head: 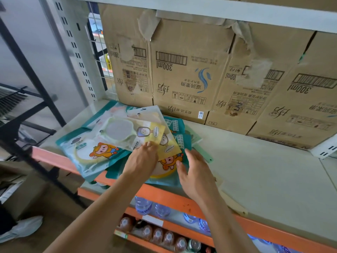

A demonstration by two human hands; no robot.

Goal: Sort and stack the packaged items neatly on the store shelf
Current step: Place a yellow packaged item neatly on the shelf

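Note:
A loose pile of flat packaged items (91, 148) lies on the left part of the beige shelf (255, 176), some hanging over its orange front edge. They are teal and clear bags with hand mirrors and a cartoon figure. On top sits a yellow-backed mirror package (145, 134). My left hand (142, 161) rests flat on the lower edge of that package, fingers spread. My right hand (197, 172) hovers just right of the pile, fingers apart, over a teal package (164, 181); I cannot tell if it touches.
Several cardboard cartons (191, 70) stand along the back of the shelf. A pale green handle (204, 152) sticks out right of the pile. Lower shelves hold water bottles (144, 205) and drink bottles (158, 234). A black metal rack (36, 106) stands to the left.

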